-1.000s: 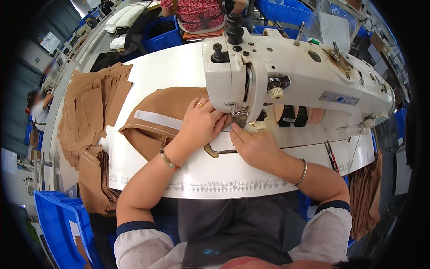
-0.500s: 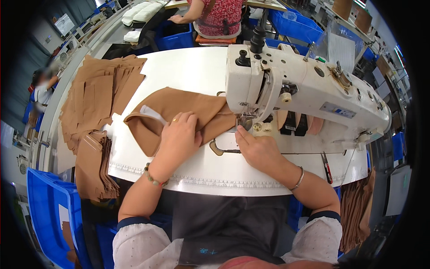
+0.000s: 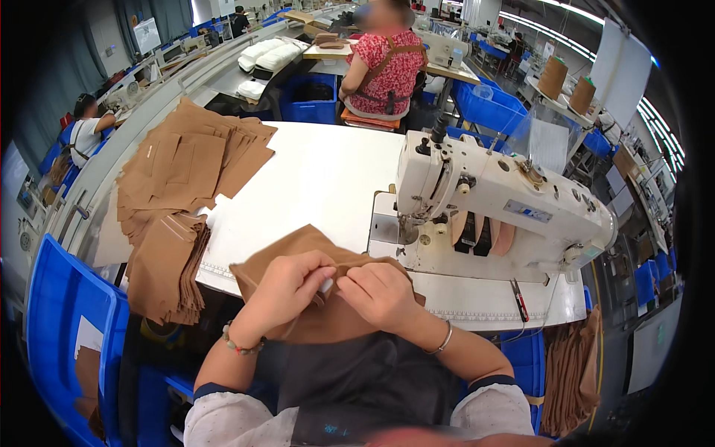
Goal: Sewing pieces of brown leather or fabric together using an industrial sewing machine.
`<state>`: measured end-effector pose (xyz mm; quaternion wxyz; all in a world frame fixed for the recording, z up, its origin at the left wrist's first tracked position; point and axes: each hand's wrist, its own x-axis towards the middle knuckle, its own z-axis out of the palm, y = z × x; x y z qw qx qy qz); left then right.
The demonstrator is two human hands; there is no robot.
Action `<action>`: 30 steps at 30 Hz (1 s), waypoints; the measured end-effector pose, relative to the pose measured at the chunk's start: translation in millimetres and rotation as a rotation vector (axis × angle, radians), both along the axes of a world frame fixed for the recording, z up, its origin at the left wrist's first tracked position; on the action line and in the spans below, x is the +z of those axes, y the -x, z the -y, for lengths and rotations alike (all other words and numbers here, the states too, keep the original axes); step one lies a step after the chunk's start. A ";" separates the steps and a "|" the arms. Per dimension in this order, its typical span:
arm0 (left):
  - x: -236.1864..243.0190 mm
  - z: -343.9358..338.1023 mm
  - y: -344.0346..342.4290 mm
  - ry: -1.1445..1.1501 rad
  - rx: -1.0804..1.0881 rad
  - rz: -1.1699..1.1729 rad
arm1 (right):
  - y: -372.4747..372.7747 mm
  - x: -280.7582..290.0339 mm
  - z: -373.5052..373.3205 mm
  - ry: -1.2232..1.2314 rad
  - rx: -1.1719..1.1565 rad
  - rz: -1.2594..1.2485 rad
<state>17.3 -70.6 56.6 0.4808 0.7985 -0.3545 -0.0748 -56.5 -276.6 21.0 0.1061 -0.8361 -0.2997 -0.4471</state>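
Observation:
A brown fabric piece [image 3: 302, 246] lies at the front edge of the white table, its near part hanging over the edge toward my dark apron. My left hand [image 3: 292, 287] pinches the fabric near its middle, where a small white bit shows at the fingertips. Close beside it, my right hand [image 3: 378, 296] is closed on the same piece, thumb and fingers together. The sewing machine [image 3: 506, 190] stands to the right, and its needle area [image 3: 406, 229] is apart from the cloth.
Brown cut pieces [image 3: 186, 160] lie piled at the left, with a smaller stack [image 3: 165, 272] overhanging the edge. Red-handled thread snips [image 3: 519, 302] rest right of my hands. A blue bin [image 3: 74, 298] stands left; brown cloths [image 3: 570, 372] hang right. Another person [image 3: 383, 74] sits ahead.
The brown fabric has come away from the needle area, toward me to the table's front edge. Both hands have moved with it and now pinch it close together. The view has tilted up.

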 end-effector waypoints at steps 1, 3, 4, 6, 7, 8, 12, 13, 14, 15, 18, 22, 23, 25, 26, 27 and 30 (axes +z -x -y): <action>-0.8 -0.7 -0.3 0.015 -0.046 -0.077 | -0.1 0.4 -1.8 0.030 -0.016 0.017; -3.5 -5.1 -4.1 0.108 -0.101 -0.285 | 3.0 -0.7 -4.0 0.045 -0.002 0.004; -4.7 -9.2 -7.1 0.150 -0.128 -0.401 | 4.5 -1.7 -5.0 0.043 0.018 0.007; -8.9 -16.8 -11.2 0.173 -0.144 -0.568 | 7.6 -4.5 -9.7 0.023 0.059 -0.011; -12.9 -18.3 -12.4 0.256 -0.167 -0.654 | 8.6 -6.2 -13.1 0.009 0.086 -0.032; -17.8 -17.8 -13.4 0.314 -0.152 -0.734 | 8.2 -8.0 -16.2 -0.004 0.121 -0.053; -39.5 -14.0 -21.5 0.469 -0.200 -1.021 | 1.0 -15.2 -22.8 0.054 0.117 -0.031; -44.2 -14.6 -23.5 0.493 -0.227 -1.089 | -1.0 -16.6 -22.4 0.081 0.119 -0.017; -48.1 -16.8 -25.6 0.513 -0.245 -1.168 | -3.0 -17.8 -22.3 0.107 0.110 -0.012; -52.0 -18.6 -25.3 0.579 -0.248 -1.224 | -3.1 -18.3 -22.2 0.131 0.127 -0.034; -60.3 -25.9 -26.0 0.750 -0.234 -1.293 | -3.9 -11.7 -23.8 0.070 0.150 -0.099; -69.4 -66.4 -24.7 0.714 -0.085 -0.888 | -0.5 26.5 -14.1 -0.368 0.119 -0.183; -73.3 -79.0 -23.0 0.666 -0.040 -0.718 | 2.0 39.6 -9.5 -0.387 0.046 -0.150; -85.9 -101.0 -9.2 0.572 0.106 -0.646 | 7.3 63.8 -2.6 -0.446 -0.046 -0.113; -93.3 -109.8 0.0 0.526 0.207 -0.617 | 9.6 74.2 -0.1 -0.465 -0.072 -0.106; -100.5 -116.9 9.2 0.536 0.237 -0.607 | 10.9 82.9 0.8 -0.482 -0.096 -0.100; -119.8 -118.2 40.5 0.290 0.264 -0.216 | 15.6 101.7 -0.2 -0.585 -0.039 -0.062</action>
